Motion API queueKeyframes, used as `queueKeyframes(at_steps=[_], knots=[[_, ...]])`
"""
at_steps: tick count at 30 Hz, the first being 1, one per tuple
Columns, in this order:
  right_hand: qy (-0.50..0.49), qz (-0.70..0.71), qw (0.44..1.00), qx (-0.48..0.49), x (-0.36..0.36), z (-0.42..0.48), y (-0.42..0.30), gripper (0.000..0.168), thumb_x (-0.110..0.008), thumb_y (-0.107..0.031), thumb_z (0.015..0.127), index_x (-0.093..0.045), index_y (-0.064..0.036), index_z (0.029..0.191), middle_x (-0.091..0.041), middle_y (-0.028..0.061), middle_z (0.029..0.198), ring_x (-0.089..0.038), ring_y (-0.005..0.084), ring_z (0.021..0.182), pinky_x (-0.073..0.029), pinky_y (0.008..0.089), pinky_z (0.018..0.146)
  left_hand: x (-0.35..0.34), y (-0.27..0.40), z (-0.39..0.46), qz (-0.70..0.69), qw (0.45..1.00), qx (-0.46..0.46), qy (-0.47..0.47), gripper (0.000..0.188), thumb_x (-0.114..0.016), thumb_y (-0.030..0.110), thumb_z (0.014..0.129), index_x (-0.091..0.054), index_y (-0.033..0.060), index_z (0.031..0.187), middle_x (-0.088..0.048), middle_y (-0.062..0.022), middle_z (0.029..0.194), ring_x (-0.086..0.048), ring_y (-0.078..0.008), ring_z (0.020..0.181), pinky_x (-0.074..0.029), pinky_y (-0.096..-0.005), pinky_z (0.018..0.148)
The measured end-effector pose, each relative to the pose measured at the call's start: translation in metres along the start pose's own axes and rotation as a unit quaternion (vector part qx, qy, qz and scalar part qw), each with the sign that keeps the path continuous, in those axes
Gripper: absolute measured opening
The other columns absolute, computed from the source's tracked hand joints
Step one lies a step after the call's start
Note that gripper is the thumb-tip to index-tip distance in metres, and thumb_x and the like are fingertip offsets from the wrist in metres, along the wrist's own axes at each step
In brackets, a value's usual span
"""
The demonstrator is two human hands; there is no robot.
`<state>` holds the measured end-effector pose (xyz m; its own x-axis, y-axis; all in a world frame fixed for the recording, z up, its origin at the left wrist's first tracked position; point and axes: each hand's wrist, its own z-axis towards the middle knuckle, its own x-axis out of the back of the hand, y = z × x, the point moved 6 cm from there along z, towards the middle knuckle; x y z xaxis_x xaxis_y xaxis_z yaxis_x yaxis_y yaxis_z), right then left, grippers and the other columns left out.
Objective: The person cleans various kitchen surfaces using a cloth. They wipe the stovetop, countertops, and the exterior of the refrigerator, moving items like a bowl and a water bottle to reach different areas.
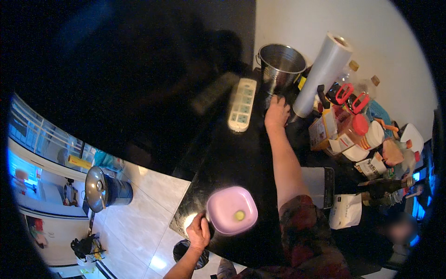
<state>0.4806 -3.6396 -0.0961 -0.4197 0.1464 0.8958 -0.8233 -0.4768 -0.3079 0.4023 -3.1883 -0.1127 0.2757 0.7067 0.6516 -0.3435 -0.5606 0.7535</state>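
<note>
My left hand (199,233) is at the left edge of a pink square plastic bowl (226,209), its fingers curled near the rim; whether it grips the bowl is unclear. A small round yellow-green piece (239,216) lies inside the bowl. My right arm reaches across the dark counter (223,160), and my right hand (277,113) is just in front of a metal bucket (283,61). Its fingertips touch something dark that I cannot make out. Left of that hand lies a long white power strip (242,105).
A big roll of clear plastic film (322,75) stands behind my right hand. Bottles, a red-lidded jar (352,128), an open carton (322,130) and a white packet (345,211) crowd the right side. A lidded metal pot (97,190) and a black-lined bin (181,253) are at the left.
</note>
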Motion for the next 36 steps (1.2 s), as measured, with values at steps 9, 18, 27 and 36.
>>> queueKeyframes(at_steps=[9,18,27,36], knots=[[-0.081,-0.047,0.995,0.018,-0.040,0.031,-0.012,0.027,-0.045,-0.018,0.087,-0.060,-0.012,0.108,-0.048,0.0160,0.124,-0.041,0.0401,0.113,-0.032,0.0567,0.091,-0.005,-0.007,-0.002,-0.026,0.998,0.038,-0.038,0.031,-0.046,0.023,0.088,-0.058,-0.0005,0.105,-0.063,-0.0198,0.085,-0.064,-0.0302,0.076,-0.050,-0.0347,0.069],[-0.074,0.025,0.990,0.117,-0.018,-0.030,-0.024,0.035,-0.054,-0.003,0.075,-0.061,-0.014,0.108,-0.050,0.0109,0.123,-0.040,0.0373,0.117,-0.028,0.0493,0.099,-0.003,0.000,0.000,0.013,1.000,-0.015,-0.008,0.032,-0.046,0.023,0.087,-0.060,-0.0031,0.100,-0.063,-0.0197,0.084,-0.064,-0.0309,0.075,-0.050,-0.0357,0.068],[-0.035,0.062,0.984,0.166,0.025,-0.130,-0.016,0.022,-0.050,-0.013,0.080,-0.062,-0.011,0.098,-0.050,0.0103,0.123,-0.040,0.0375,0.114,-0.031,0.0513,0.094,-0.008,-0.013,-0.002,-0.007,0.999,-0.042,0.022,0.032,-0.045,0.024,0.090,-0.060,-0.0031,0.096,-0.056,-0.0109,0.060,-0.054,-0.0179,0.051,-0.043,-0.0312,0.050],[-0.205,0.097,0.974,0.021,0.080,-0.180,-0.002,0.024,-0.051,-0.006,0.078,-0.060,-0.011,0.100,-0.054,0.0142,0.112,-0.049,0.0369,0.104,-0.044,0.0462,0.083,-0.003,0.002,0.003,-0.035,0.997,-0.050,0.037,0.028,-0.055,0.024,0.085,-0.059,-0.0011,0.097,-0.061,-0.0141,0.067,-0.060,-0.0234,0.056,-0.047,-0.0323,0.054]])
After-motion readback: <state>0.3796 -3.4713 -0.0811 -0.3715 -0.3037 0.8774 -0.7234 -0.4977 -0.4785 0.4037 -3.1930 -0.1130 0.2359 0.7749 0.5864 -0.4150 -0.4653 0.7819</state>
